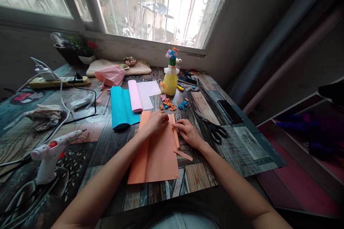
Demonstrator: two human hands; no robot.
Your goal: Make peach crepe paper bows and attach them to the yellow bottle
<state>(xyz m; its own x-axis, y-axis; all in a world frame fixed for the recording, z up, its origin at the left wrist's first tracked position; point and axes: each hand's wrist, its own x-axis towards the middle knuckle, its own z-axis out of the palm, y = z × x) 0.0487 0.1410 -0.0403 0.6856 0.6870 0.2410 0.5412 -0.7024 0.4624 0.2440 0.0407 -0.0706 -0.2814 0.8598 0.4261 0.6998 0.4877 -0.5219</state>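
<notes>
A sheet of orange crepe paper (162,159) lies before me on the table, its left side a loose folded roll. My left hand (157,122) rests on its upper part, fingers curled in and closed; what they may hold is hidden. At the paper's right edge runs a narrow folded orange strip (176,139). My right hand (188,132) pinches this strip near its upper part between thumb and fingers. A short loose orange piece (184,155) lies below the right hand. Black scissors (213,128) lie to the right of that hand.
Blue crepe paper (122,109) and pink crepe paper (135,96) lie behind. Small paper flowers (168,103) sit before a yellow-skirted bottle figure (170,82). A glue gun (51,154) and cables stand left; a phone (229,111) lies right. A pink-dressed doll (111,75) lies farther back.
</notes>
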